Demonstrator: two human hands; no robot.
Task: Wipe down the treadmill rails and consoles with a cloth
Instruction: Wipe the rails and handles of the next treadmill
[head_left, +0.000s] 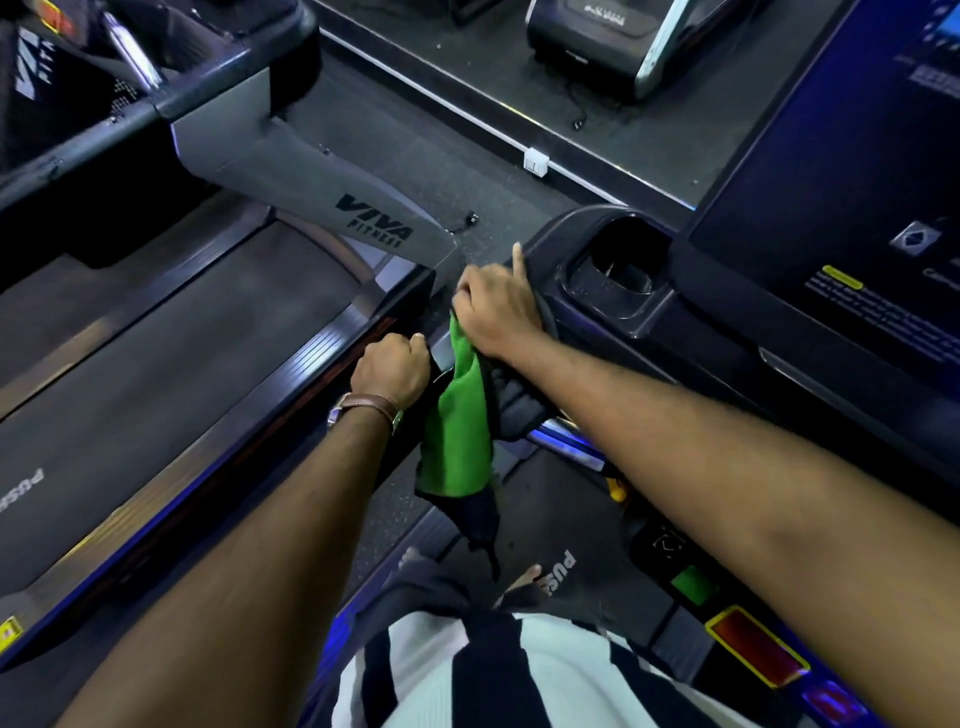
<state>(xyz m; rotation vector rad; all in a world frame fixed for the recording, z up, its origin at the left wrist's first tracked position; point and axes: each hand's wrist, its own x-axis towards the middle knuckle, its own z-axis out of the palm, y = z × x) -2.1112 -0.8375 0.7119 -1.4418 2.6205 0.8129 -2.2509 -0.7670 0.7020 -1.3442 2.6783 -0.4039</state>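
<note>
The right hand (496, 306) presses the green cloth (457, 415) against the treadmill rail (519, 402), fingers curled on it, index raised; the cloth hangs below; the left hand (392, 371) is fisted just beside.

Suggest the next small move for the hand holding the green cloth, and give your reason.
Probably draw the right hand back along the handrail toward the body. It presses the green cloth onto the rail's forward end by the cup holder, and most of the cloth hangs loose, so the nearer stretch looks unwiped.
</note>
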